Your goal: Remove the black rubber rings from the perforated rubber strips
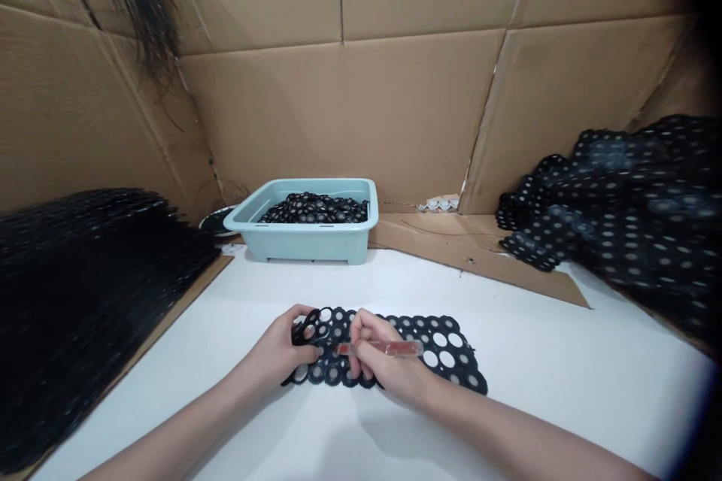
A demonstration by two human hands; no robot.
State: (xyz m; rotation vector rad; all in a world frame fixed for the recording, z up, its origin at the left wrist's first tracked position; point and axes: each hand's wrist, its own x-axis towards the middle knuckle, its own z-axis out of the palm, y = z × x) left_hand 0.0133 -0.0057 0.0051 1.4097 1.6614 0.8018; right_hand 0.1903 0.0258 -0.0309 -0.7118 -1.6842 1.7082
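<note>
While left hand [287,349] pinches mat [445,353], right hand [377,361] grips tool [389,348]; tub [307,240] behind, unobstructed.

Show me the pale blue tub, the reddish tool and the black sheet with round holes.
pale blue tub [307,242], head view, front wall.
reddish tool [395,348], head view, mid-handle.
black sheet [451,349], head view, right part.

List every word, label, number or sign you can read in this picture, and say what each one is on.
None can be read.
Cardboard walls: plain, no print visible.
Pale blue tub: no label on the side that shows.
Black perforated sheet under both hands: only round holes, no marking.
Reddish tool in the right hand: no legible text.
Black stacks left and right: blurred, no text seen.
</note>
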